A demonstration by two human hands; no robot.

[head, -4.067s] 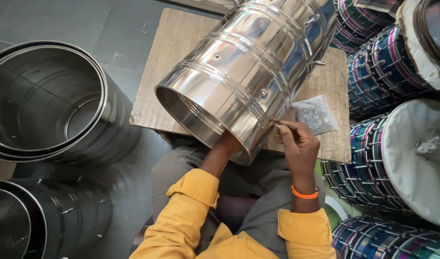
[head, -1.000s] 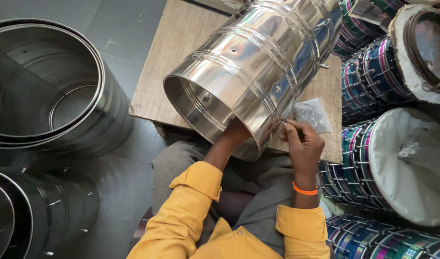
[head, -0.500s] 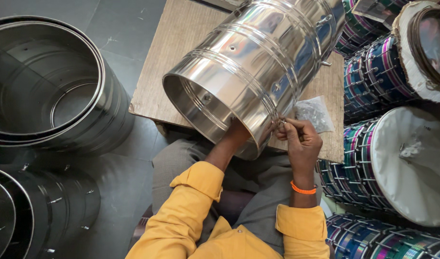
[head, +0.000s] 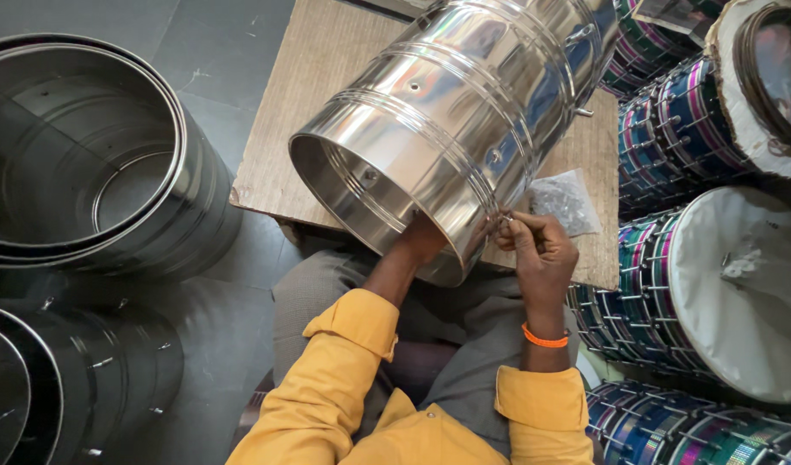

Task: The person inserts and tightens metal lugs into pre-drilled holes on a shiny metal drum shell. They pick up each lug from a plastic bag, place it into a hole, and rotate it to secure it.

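Since a second ago almost nothing has shifted: your right hand (head: 540, 250) has stayed at the same spot on the rim of the shiny steel drum shell (head: 460, 129), and your left arm is still reaching into its open mouth. The shell lies tilted on its side, its far end over the wooden table (head: 314, 112) and its near, open end hanging past the table's front edge above your lap. Your right hand is closed to a pinch, thumb and fingertips (head: 509, 226) pressed on a small metal fitting right at the shell's outer wall near the rim; the piece is too small to tell what it is. Your left hand (head: 423, 237) is mostly hidden inside the shell, so you cannot tell how far it is open or whether it holds anything; it looks pressed against the inner wall opposite your right. Just beyond your right hand a small clear plastic bag (head: 566, 200) lies on the table. An orange wristband (head: 544, 338) sits on your right wrist. To your left stand dark empty metal shells (head: 94, 164) on the floor; to your right, finished drums with coloured sides (head: 723, 284) lie stacked.
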